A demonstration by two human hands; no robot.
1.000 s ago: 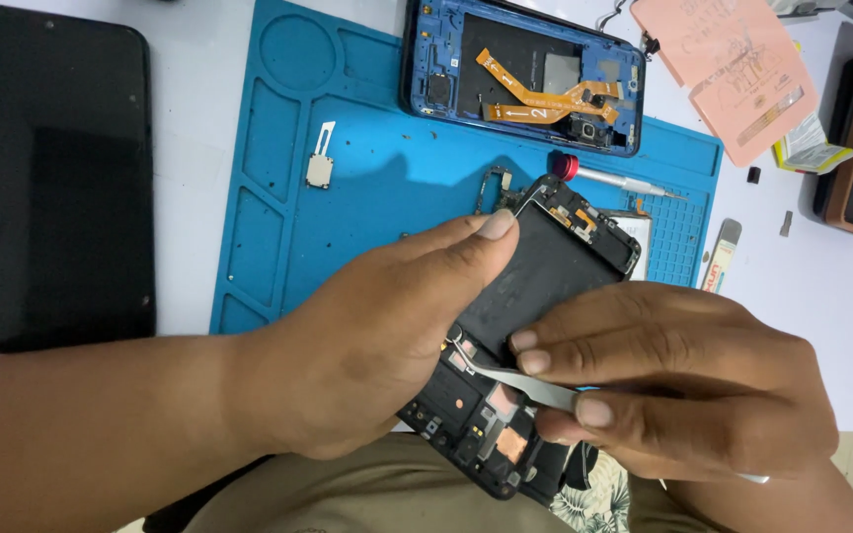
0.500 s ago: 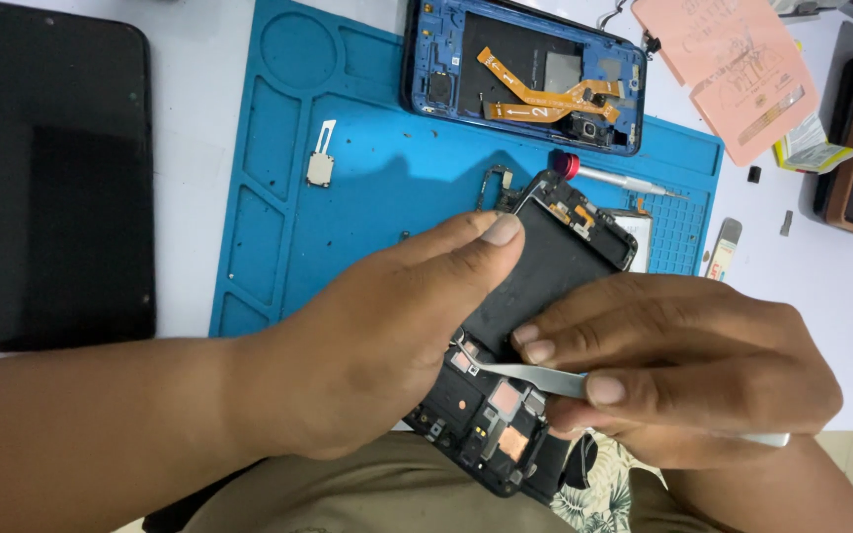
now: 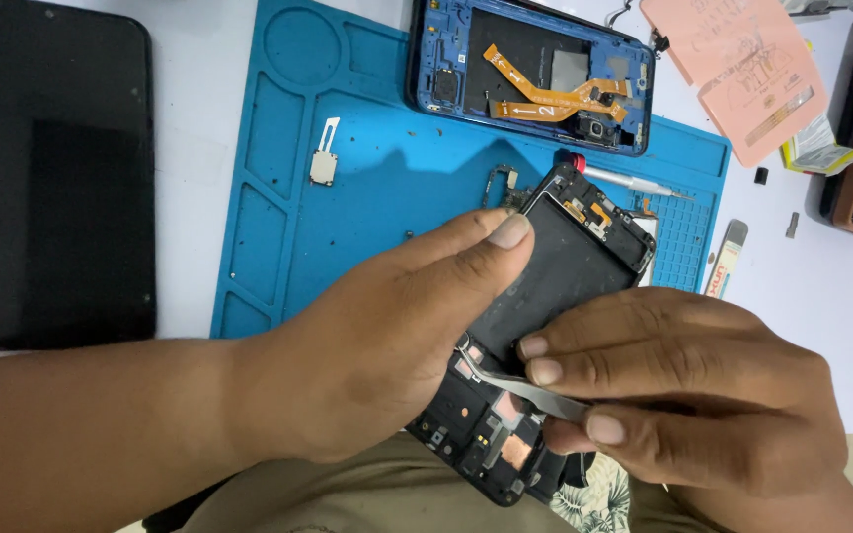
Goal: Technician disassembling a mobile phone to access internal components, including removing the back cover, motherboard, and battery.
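Over the near edge of the blue repair mat [image 3: 278, 257], both hands are on an opened phone frame [image 3: 555, 286], a black chassis with its inner side facing up. The left hand [image 3: 377, 345] grips it from the left, fingers wrapped over the side and one fingertip pressed on the dark central panel. The right hand [image 3: 683, 395] pinches metal tweezers [image 3: 515, 380], their tips down at the frame's lower-left inner edge, near the copper-coloured patches. I can't quite tell whether the tips are holding a small part or only probing; fingers cover that spot.

This looks like the fine picking stage, working a small piece at the lower section of the frame. The next move calls for a steady left hand and a light, precise pull or nudge at the tweezer tips, without slipping onto the board parts beside them.

The frame's long axis runs diagonally, its far end pointing up and right toward the red-tipped screwdriver [image 3: 624, 181], its near end hanging off the mat toward the person's lap.

Farther back lies a blue phone housing [image 3: 535, 84] with orange flex cables, and a black screen panel [image 3: 46, 178] rests on the left.
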